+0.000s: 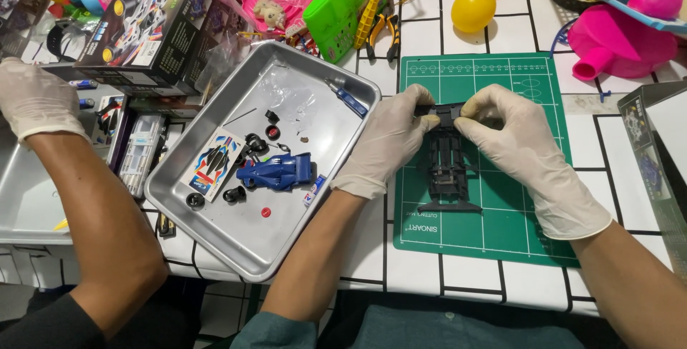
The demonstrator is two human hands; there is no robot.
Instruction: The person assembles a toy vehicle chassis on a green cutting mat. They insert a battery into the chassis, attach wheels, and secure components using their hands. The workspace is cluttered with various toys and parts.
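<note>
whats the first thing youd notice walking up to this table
Two gloved hands, left hand and right hand, pinch the top end of a black toy car chassis over a green cutting mat. To the left, a metal tray holds a blue car body and loose black wheels. Another person's gloved hand rests at far left.

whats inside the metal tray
In the metal tray: a blue car body, loose black wheels, a sticker sheet, a small screwdriver. The body hides whatever lies beneath it.
</note>
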